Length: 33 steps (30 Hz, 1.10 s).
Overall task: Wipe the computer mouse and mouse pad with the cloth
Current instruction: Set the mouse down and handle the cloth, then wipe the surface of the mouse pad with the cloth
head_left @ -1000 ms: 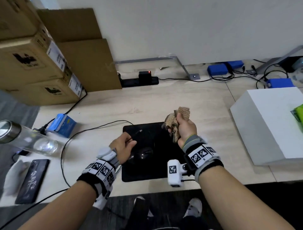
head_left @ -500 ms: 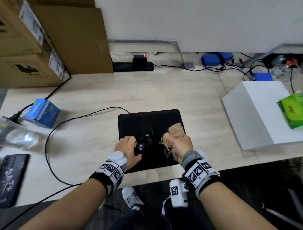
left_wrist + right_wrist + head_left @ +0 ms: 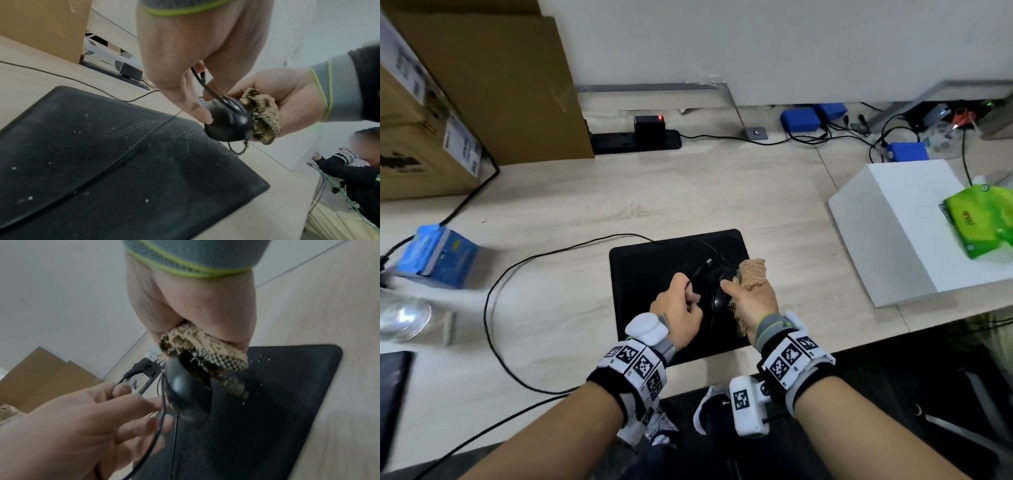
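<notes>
I see one mouse lifted just above the one mouse pad at lower centre. My right hand is fisted around the one cloth, pressing it to the mouse. My left hand pinches the cable, fingertips steadying the mouse. My worry: support looks light, so a hard rub may knock the mouse loose, or the looped cable may snag. White specks dot the pad.

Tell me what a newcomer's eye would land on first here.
First, the two hands meeting over the black mouse pad at the desk's near edge: the right hand grips a tan cloth against the black mouse, lifted clear of the pad. The left hand pinches the mouse's cable. White specks dot the pad.
</notes>
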Motion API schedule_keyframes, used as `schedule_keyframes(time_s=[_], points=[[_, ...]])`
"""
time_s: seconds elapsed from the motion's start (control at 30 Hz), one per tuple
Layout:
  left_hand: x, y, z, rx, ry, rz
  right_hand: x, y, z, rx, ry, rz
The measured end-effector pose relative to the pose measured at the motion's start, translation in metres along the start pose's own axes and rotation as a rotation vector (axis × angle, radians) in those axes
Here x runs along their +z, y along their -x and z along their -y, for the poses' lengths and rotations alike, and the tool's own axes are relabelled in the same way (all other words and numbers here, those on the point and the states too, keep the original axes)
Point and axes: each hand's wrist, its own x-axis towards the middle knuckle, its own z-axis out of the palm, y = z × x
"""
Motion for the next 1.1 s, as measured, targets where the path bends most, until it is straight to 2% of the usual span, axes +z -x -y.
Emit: schedule_keyframes(time_s=[0.13, 0.3, 0.37, 0.43, 0.57, 0.7, 0.87, 1.0, 1.1], points=[[0.005, -0.016, 0.002, -0.013, 0.056, -0.037, -0.03, -0.023, 0.019, -0.061, 0.109, 0.009], [-0.003, -0.026, 0.015, -0.006, -0.067, -0.081, -0.077, -0.067, 0.032, -0.093, 0.276, -0.068], [-0.001, -0.033, 0.018, -0.024, -0.159, -0.048, -0.094, -0.088, 0.034, -0.061, 0.307, -0.078], [0.001, -0.035, 0.02, -0.065, -0.303, 0.041, -0.106, -0.102, 0.034, -0.029, 0.348, -0.053], [0.008, -0.037, 0.023, -0.097, -0.53, 0.133, -0.12, -0.136, 0.036, -0.008, 0.611, -0.016], [0.006, -0.037, 0.026, -0.141, -0.531, 0.147, -0.117, -0.144, 0.052, -0.152, 0.857, -0.01], [0.006, -0.031, 0.024, -0.187, -0.539, 0.079, -0.081, -0.131, 0.063, -0.41, 0.889, 0.247], [-0.011, -0.037, 0.011, -0.179, -0.522, -0.038, -0.049, -0.13, 0.068, -0.429, 0.899, 0.405], [-0.04, -0.049, 0.011, -0.17, -0.503, -0.061, -0.031, -0.128, 0.077, -0.45, 0.935, 0.472]])
